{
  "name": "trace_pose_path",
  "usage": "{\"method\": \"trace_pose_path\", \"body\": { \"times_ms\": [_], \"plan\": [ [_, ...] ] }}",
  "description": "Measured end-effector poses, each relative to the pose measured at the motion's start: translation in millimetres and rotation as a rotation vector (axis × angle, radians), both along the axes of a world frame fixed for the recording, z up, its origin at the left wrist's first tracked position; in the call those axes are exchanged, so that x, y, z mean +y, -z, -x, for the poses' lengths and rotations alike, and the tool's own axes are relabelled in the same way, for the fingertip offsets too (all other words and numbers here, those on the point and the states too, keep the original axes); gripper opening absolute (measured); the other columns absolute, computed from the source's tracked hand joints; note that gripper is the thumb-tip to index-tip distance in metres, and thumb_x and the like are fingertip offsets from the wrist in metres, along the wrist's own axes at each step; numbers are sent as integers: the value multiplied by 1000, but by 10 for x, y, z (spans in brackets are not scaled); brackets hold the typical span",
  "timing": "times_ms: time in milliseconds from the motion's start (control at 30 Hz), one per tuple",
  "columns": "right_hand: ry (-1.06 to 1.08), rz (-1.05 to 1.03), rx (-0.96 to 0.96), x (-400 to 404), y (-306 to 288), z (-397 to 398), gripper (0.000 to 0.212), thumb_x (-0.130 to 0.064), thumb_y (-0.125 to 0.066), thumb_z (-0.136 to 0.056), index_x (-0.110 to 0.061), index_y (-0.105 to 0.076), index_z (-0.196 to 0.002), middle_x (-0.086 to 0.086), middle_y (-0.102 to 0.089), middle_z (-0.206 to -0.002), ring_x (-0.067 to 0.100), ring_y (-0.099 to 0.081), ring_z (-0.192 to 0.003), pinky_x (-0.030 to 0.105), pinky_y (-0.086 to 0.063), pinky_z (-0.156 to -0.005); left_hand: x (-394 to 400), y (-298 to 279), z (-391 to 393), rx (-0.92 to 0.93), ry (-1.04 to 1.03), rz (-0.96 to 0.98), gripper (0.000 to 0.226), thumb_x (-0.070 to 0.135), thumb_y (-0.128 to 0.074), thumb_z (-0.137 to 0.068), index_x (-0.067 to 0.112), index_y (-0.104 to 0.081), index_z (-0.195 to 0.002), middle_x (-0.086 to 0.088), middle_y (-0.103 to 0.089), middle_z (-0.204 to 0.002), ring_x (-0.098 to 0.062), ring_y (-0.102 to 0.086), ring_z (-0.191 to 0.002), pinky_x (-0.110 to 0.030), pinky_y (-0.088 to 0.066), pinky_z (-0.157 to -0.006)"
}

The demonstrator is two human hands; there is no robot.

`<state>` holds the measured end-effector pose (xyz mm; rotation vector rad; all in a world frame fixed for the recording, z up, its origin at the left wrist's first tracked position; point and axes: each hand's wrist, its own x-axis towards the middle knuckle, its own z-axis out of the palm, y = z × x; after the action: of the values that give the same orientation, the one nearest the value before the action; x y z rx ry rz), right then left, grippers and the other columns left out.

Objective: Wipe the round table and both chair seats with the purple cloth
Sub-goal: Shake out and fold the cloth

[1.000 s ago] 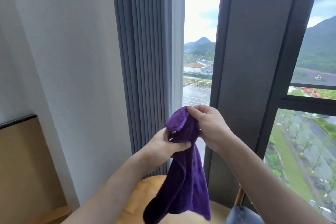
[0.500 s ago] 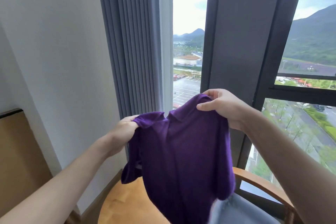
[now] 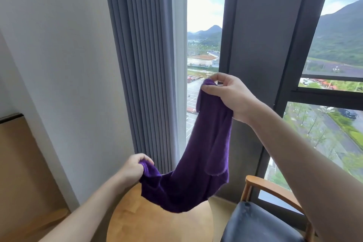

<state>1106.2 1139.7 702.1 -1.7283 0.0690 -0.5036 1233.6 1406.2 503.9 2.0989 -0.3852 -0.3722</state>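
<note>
Cloth (image 3: 204, 155): above table (image 3: 149, 226), strung between left hand (image 3: 133, 167) and right hand (image 3: 225, 94).
Chair (image 3: 259, 222): right of table.
Curtain (image 3: 145, 65): far, behind table.

A high-rise room, hotel-like or residential, is indicated: a round wooden table (image 3: 157, 226) and a padded chair (image 3: 261, 224) are set by grey curtains (image 3: 145, 65) and a tall window (image 3: 204, 49), through which a car park and hills are seen far below.

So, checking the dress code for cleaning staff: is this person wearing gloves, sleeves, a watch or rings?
No. The left hand and right hand are bare, with no gloves, rings or watch visible. Both forearms are uncovered as far as the frame shows; no sleeve appears.
</note>
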Motion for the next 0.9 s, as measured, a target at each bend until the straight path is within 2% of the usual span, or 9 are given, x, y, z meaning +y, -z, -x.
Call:
{"method": "trace_pose_path", "body": {
  "times_ms": [133, 233, 333, 467, 600, 700, 800, 833, 900],
  "plan": [
    [-68, -73, 10, 221, -63, -105, 9, -14, -77, -91, -18, -70, -86, 11, -71, -77, 27, -70, -66, 43, -62, -64, -32, 462, 106, 152, 123, -173, 41, -20, -40, -86, 7, -66, -103, -11, -73, -98, -23, -69, -87, -36, -58, -74],
    [-133, -86, 34, 400, -53, -164, 8, -13, -75, -92, -14, -68, -90, 14, -69, -80, 27, -69, -66, 39, -61, -60, -109, 465, 244, 237, 326, -249, 51, -2, -59, -79, 24, -59, -123, -2, -63, -122, -14, -63, -108, -29, -58, -84],
    [-268, -94, 53, 536, -28, -198, 7, -11, -74, -93, -13, -67, -93, 13, -67, -84, 25, -66, -69, 38, -59, -65, -239, 184, 354, 188, 446, -72, 72, 22, -77, -64, 41, -55, -130, 10, -65, -124, -7, -63, -115, -30, -58, -92],
    [-438, -172, 5, 620, -1, -237, 2, -9, -67, -97, -11, -68, -97, 11, -68, -90, 25, -66, -78, 39, -56, -75, -435, -267, 487, 31, 542, 21, 34, 23, -83, -72, 37, -70, -100, 6, -75, -104, -12, -72, -101, -36, -61, -89],
    [-476, -292, -25, 435, 76, -263, 16, -6, -54, -102, -5, -68, -111, 11, -68, -98, 23, -65, -83, 33, -52, -78, -510, -561, 680, -46, 546, 146, 24, 29, -83, -77, 35, -75, -99, 5, -77, -103, -14, -73, -101, -39, -59, -92],
    [-436, -322, 33, 249, 292, -252, 21, -1, -51, -101, -1, -64, -117, 7, -66, -93, 17, -62, -79, 30, -48, -77, -528, -816, 780, 48, 469, 370, 22, 19, -83, -80, 31, -78, -98, -1, -78, -104, -18, -75, -100, -34, -60, -88],
    [-311, -293, 176, 121, 636, -206, 26, -6, -57, -99, 3, -64, -123, 9, -70, -100, 21, -66, -90, 34, -51, -82, -624, -1055, 830, 198, 352, 635, 17, 4, -71, -91, 17, -81, -90, -12, -79, -99, -23, -77, -89, -27, -61, -73],
    [-263, -238, 235, 95, 757, -177, 25, -10, -60, -98, 2, -66, -120, 7, -71, -101, 21, -65, -94, 36, -50, -86, -667, -1123, 832, 268, 312, 700, 19, 4, -66, -95, 12, -82, -88, -15, -78, -98, -25, -77, -86, -29, -61, -71],
    [-140, -29, 353, 66, 959, -102, 18, -24, -63, -97, -9, -72, -95, -3, -71, -91, 19, -62, -93, 41, -46, -90, -750, -1229, 802, 369, 225, 778, 24, 8, -62, -98, 8, -81, -84, -18, -77, -96, -26, -77, -84, -33, -62, -72]
  ]
}}
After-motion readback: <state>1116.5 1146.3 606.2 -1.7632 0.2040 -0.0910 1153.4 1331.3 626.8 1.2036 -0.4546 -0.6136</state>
